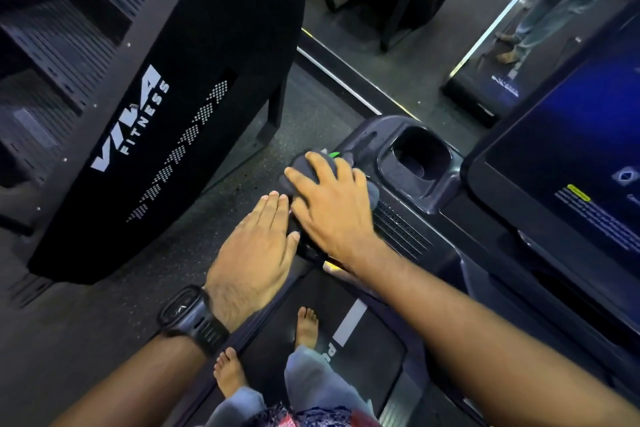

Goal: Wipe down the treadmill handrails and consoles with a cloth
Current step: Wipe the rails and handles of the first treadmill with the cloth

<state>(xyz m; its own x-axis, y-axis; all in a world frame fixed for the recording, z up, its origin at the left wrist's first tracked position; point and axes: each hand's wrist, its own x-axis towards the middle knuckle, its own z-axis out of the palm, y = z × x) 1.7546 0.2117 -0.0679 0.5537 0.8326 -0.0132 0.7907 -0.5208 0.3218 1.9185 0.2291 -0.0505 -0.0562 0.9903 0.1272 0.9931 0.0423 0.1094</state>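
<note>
Nearest, two bare feet (pixel 306 326) stand on the treadmill belt (pixel 374 350), one near its left edge; above them the left hand (pixel 256 250), a dark watch (pixel 192 319) on its wrist, lies flat with straight fingers and holds nothing, and what it rests on is hidden beneath it; just beside it the right hand (pixel 332 204) presses down with spread fingers on the dark cloth (pixel 299 165), pinning it rather than gripping it; the cloth sits bunched on the left wing of the console (pixel 401 229), a green button (pixel 334 154) peeking out at its far edge; the relation that matters is that the cloth is already under the right hand, the console's length running away to the right, so the cup holder (pixel 420 156) lies just past the fingertips and the lit screen (pixel 571 149) well apart to the right; a sweep that way looks like the natural next stroke, the right hand leading and the left only bracing; the console is dark moulded plastic with a slotted vent; beyond lie speckled dark floor (pixel 225 180), a black machine (pixel 173 97) lettered FITNESS on the left, and further equipment in dim, bluish light.
</note>
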